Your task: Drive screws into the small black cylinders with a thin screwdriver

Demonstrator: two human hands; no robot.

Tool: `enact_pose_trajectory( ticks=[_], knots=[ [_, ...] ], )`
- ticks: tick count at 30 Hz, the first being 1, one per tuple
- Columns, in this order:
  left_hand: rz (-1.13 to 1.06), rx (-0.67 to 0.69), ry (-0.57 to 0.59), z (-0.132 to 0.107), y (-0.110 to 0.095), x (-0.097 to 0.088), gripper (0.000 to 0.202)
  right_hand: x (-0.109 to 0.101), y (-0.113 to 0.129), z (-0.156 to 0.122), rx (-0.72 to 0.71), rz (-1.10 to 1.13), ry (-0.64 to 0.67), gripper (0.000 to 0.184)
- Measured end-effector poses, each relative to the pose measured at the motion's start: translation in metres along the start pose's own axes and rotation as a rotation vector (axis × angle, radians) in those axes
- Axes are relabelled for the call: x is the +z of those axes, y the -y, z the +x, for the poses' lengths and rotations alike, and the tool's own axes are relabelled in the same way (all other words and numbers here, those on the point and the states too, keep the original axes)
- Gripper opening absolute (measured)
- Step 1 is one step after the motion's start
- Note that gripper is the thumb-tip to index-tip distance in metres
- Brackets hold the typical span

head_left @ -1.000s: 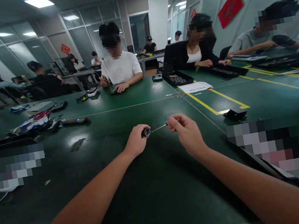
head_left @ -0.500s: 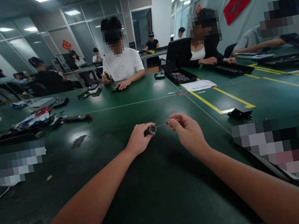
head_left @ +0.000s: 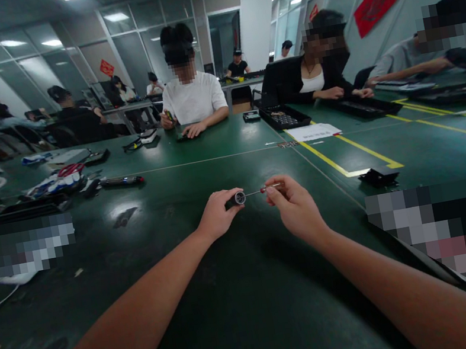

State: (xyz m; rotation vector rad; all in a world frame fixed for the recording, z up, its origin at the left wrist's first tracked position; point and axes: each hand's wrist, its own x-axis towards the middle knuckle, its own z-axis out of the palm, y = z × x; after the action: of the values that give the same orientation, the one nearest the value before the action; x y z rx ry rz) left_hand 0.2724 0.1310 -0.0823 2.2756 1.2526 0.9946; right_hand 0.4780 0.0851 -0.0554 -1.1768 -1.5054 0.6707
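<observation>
My left hand point(head_left: 217, 213) is closed around a small black cylinder point(head_left: 239, 198), whose round, silver-rimmed end faces me and to the right. My right hand point(head_left: 294, 202) pinches a thin screwdriver point(head_left: 263, 190) with a red collar and a clear-looking handle, partly covered by the fingers. Its slim metal shaft points left and its tip meets the rim of the cylinder's end; I cannot tell whether it goes inside. Both hands are held above the green table point(head_left: 236, 294).
A black bracket-like part point(head_left: 378, 176) lies right of my hands. A dark pen-shaped tool point(head_left: 121, 182) rests on the left, near red-handled tools point(head_left: 73, 170). Black trays point(head_left: 283, 117) and a white paper point(head_left: 314, 132) are farther back. Co-workers sit opposite.
The cylinder's end has turned slightly more to the right, and the screwdriver lies more level. Both hands keep their grip. The whole view has shifted a little.
</observation>
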Motion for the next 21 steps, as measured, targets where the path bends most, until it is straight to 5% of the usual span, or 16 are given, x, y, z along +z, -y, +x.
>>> enact_pose_trajectory(
  ticks=[6,14,21],
  knots=[
    [0.016,-0.036,0.045,-0.0003,-0.0029,0.0001,0.031,-0.0006,0.0041,0.0002,0.033,-0.106,-0.029,0.044],
    [0.044,0.011,-0.001,-0.0005,0.0014,0.0012,0.029,0.0009,0.0027,-0.0029,0.025,-0.097,0.04,0.029],
    [0.073,0.031,0.059,0.0001,-0.0033,0.0003,0.027,0.0003,-0.0014,0.0014,0.012,-0.185,-0.008,0.038]
  ],
)
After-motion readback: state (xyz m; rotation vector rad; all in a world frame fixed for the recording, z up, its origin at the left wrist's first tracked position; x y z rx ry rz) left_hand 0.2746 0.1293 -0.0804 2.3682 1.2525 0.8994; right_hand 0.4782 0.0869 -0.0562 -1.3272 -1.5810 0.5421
